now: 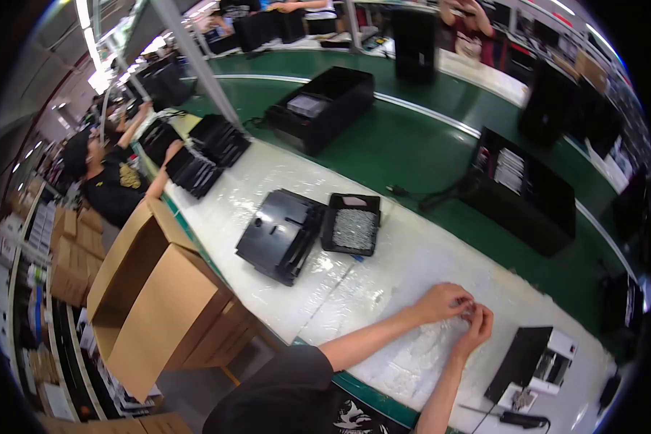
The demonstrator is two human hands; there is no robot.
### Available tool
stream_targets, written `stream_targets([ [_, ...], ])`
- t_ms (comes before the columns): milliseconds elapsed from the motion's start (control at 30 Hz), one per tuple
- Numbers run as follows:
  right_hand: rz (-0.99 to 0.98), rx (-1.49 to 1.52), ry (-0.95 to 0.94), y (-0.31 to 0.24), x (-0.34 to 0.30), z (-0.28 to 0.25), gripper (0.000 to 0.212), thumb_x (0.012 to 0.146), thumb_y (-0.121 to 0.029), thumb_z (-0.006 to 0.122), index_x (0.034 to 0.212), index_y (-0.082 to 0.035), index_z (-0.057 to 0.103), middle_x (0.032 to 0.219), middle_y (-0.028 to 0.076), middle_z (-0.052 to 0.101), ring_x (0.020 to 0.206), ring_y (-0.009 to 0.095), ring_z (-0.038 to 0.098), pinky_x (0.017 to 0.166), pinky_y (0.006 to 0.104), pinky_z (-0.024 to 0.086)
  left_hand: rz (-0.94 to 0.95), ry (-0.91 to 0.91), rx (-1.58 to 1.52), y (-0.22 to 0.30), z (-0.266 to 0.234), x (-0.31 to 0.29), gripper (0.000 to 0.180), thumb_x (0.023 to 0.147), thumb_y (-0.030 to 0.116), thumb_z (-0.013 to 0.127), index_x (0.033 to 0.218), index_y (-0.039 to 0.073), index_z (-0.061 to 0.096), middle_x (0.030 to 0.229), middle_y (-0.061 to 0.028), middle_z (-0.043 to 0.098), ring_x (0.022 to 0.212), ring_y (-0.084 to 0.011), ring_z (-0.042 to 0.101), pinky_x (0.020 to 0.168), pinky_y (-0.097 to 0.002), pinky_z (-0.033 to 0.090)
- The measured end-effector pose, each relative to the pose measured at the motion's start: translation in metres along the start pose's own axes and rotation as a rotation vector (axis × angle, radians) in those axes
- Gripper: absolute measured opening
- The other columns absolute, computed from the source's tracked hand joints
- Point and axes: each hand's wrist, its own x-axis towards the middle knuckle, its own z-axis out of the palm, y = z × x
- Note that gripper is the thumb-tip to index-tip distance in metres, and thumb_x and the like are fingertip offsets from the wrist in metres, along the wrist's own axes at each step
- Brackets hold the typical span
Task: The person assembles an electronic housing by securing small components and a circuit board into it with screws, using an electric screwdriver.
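Note:
My left hand (443, 302) and my right hand (477, 324) meet above the plastic-covered white worktable (405, 365). Both are closed, with the fingertips pinched together at one spot. Whatever lies between them is too small to make out. Beyond my left hand stands a black tray (354, 230) with many small silver metal pieces in it. A stack of glossy black plastic panels (278, 231) sits left of the tray. To the right of my right hand lie a black-and-white device (553, 362) and a black-handled tool (522, 419) with a cord.
An open cardboard box (170, 318) stands against the table's left side. Past the table runs a green conveyor (405, 155) bearing black cases (524, 192) with cords. At the far left, a co-worker (116, 177) reaches toward more stacked black panels (193, 170).

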Motion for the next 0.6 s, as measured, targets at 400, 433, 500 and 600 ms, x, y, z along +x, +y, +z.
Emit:
stream_targets([
  [400, 0.067, 0.079, -0.055, -0.011, 0.001, 0.004, 0.010, 0.090, -0.009, 0.054, 0.093, 0.000, 0.058, 0.087, 0.006, 0.063, 0.080, 0.011, 0.059, 0.062, 0.0226, 0.045, -0.257, -0.067, -0.248, 0.008, -0.009, 0.007, 0.016, 0.077, 0.006, 0.065, 0.093, 0.003, 0.067, 0.084, -0.0065, 0.069, 0.076, -0.0150, 0.066, 0.071, -0.0260, 0.051],
  [433, 0.067, 0.079, -0.067, -0.011, -0.001, 0.003, 0.010, 0.090, -0.009, 0.054, 0.093, 0.000, 0.058, 0.087, 0.006, 0.063, 0.079, 0.011, 0.058, 0.062, 0.0225, 0.044, -0.261, -0.073, -0.252, 0.008, -0.010, 0.006, 0.016, 0.077, 0.006, 0.065, 0.093, 0.003, 0.067, 0.084, -0.0065, 0.069, 0.076, -0.0150, 0.066, 0.071, -0.0260, 0.051],
  [500, 0.071, 0.076, -0.074, -0.011, -0.002, 0.003, 0.010, 0.090, -0.009, 0.054, 0.094, 0.000, 0.058, 0.087, 0.006, 0.063, 0.078, 0.011, 0.058, 0.062, 0.0225, 0.044, -0.289, -0.101, -0.303, 0.008, -0.011, 0.007, 0.016, 0.077, 0.004, 0.065, 0.092, 0.002, 0.067, 0.082, -0.0052, 0.069, 0.077, -0.0123, 0.066, 0.071, -0.0242, 0.050],
  [600, 0.087, 0.102, -0.063, -0.013, -0.003, 0.006, 0.010, 0.090, -0.009, 0.054, 0.094, 0.000, 0.058, 0.087, 0.006, 0.064, 0.079, 0.011, 0.058, 0.062, 0.0224, 0.044, -0.298, -0.097, -0.297, 0.007, -0.013, 0.006, 0.015, 0.077, 0.004, 0.064, 0.092, 0.002, 0.067, 0.081, -0.0042, 0.069, 0.077, -0.0110, 0.065, 0.071, -0.0234, 0.048],
])
